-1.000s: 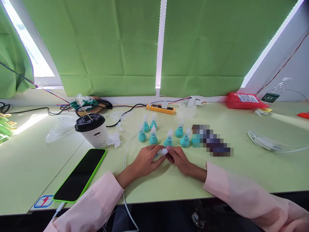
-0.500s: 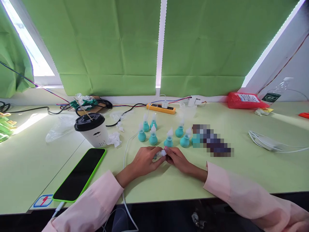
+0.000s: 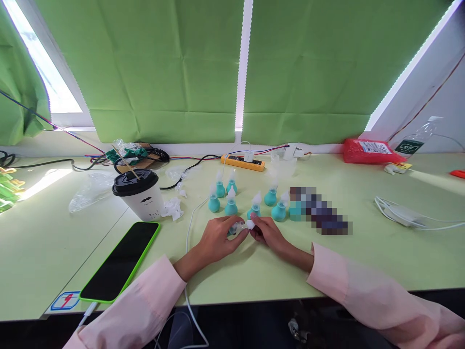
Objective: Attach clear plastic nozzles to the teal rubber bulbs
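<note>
My left hand [image 3: 218, 239] is wrapped round a small nasal aspirator [image 3: 239, 227] with a teal bulb and a clear tube, lying on its side; most of the bulb is hidden by the fingers. In my right hand [image 3: 271, 236], thumb and fingers pinch the aspirator's white tip [image 3: 250, 224]. Whether tip and tube are joined I cannot tell. Just beyond the hands stand several similar aspirators with teal bulbs down and pale tips up, among them one aspirator [image 3: 231, 207] by the left hand and another aspirator [image 3: 279, 211] by the right.
A lidded paper cup [image 3: 143, 202] and a phone [image 3: 119, 261] on a cable are at left. Behind the aspirators lies an orange power strip [image 3: 242, 163]. A pixelated patch, a white cable bundle [image 3: 403, 215] and a red package [image 3: 370, 151] are to the right.
My right hand has shifted slightly right, and more of the aspirator's clear tube shows between the hands. The standing aspirators have not moved.
</note>
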Demonstrator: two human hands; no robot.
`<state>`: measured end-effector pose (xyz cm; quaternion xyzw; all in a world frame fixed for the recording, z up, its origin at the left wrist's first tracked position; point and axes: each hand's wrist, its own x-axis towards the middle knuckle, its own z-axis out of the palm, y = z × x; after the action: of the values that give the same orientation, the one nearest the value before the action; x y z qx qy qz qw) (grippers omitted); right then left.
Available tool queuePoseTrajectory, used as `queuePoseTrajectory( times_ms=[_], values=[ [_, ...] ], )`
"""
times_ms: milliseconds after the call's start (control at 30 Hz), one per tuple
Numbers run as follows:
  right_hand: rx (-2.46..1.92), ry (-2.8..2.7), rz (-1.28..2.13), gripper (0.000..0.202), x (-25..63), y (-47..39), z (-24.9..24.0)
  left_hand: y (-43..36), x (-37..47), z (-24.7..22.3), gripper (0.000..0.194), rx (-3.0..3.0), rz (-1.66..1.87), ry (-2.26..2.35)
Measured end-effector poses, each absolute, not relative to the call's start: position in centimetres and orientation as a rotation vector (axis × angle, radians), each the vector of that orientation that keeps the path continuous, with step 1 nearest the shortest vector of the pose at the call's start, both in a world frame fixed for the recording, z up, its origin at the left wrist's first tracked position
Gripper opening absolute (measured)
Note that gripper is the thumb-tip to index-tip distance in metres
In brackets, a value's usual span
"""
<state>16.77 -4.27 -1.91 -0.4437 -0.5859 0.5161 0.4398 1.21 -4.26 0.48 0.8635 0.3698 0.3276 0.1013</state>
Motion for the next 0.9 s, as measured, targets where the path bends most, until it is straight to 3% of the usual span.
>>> queuePoseTrajectory(
  times_ms=[267,367,533,733,900],
  values=[
    [-1.354,-1.993,0.484,0.041,17.0,-4.3,-2.5,-4.2,1.3,0.5,0.017,2.498,1.037,1.176],
    [-1.438,-2.091,0.333,0.038,16.9,-4.3,-2.6,-4.2,1.2,0.4,0.016,2.464,1.038,1.196],
    [-1.436,-2.061,0.319,0.033,16.9,-4.6,-2.3,-4.1,1.1,0.3,0.022,2.466,1.013,1.18],
    [-1.128,-1.986,0.523,0.019,17.4,-5.3,-1.5,-4.5,1.2,0.6,0.031,2.53,0.889,1.092],
    [-1.017,-2.089,0.565,0.021,17.4,-5.4,-1.4,-4.7,1.2,0.4,0.032,2.6,0.788,0.93]
  ],
)
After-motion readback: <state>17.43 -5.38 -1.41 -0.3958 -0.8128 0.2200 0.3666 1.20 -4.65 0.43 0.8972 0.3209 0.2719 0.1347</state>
